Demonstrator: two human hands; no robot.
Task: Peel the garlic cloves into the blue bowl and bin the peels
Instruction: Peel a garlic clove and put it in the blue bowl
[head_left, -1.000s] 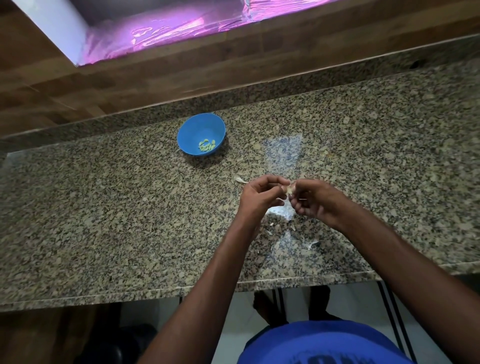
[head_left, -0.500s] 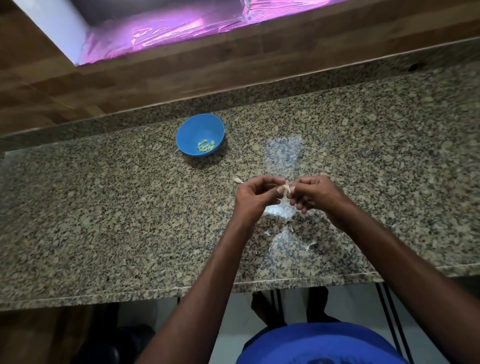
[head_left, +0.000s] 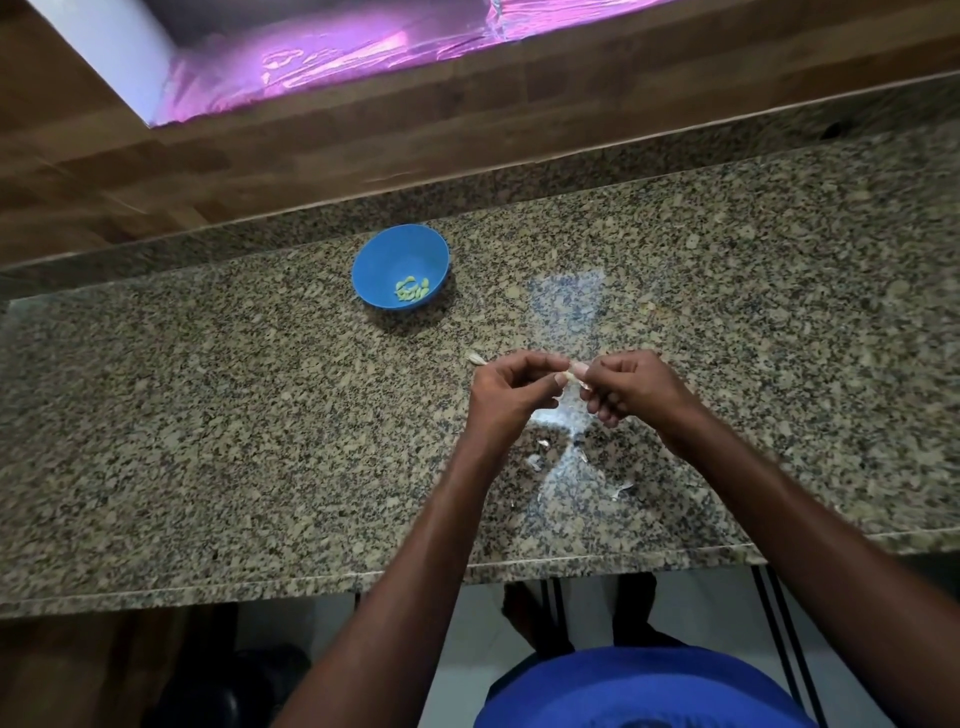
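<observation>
You are still pinching the pale garlic clove (head_left: 573, 373) between your left hand (head_left: 511, 392) and right hand (head_left: 626, 387), fingers curled on it as before, holding it above the granite counter (head_left: 208, 415), well apart from the blue bowl (head_left: 384, 260) holding peeled cloves (head_left: 412, 289).

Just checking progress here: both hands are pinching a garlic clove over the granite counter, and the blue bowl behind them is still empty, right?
Not quite. The head view shows the blue bowl already holding several peeled cloves. The rest stands: the left hand and right hand pinch a garlic clove between them over the granite counter.
</observation>
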